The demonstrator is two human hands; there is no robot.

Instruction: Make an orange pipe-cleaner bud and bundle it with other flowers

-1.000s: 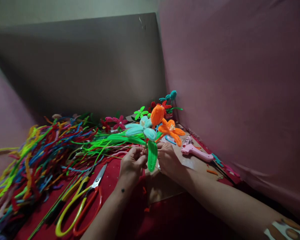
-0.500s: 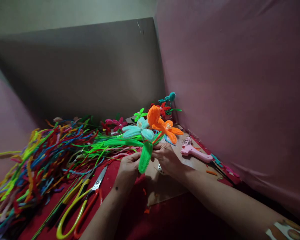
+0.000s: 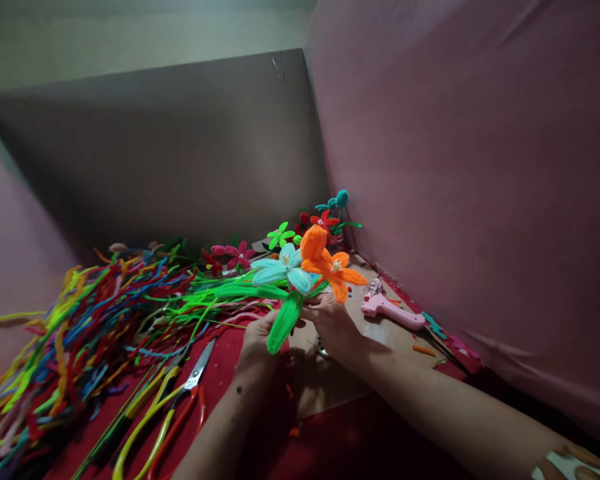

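Note:
A light-blue pipe-cleaner flower [image 3: 286, 268] and an orange pipe-cleaner flower [image 3: 334, 268] stand side by side in front of me, joined low down near my fingers. Below them a broad green leaf [image 3: 285, 323] slants down to the left, and other green leaves spread to both sides. My left hand [image 3: 258, 343] is closed at the base of the flowers, its fingertips partly behind the leaf. From the other side my right hand [image 3: 333, 327] pinches the same base, fingers bent inward. The stems between the hands are mostly hidden.
A heap of colourful pipe cleaners [image 3: 90, 320] covers the left side. Scissors [image 3: 193, 380] and yellow-handled pliers [image 3: 155, 383] lie before it. At right, a pink glue gun [image 3: 393, 310] rests on a brown board [image 3: 330, 393]. More finished flowers [image 3: 325, 220] stand at the back.
The green leaf has swung toward the lower left. Both flowers have turned slightly and sit a little lower in view. Both hands keep their grip, and the view has tilted up slightly.

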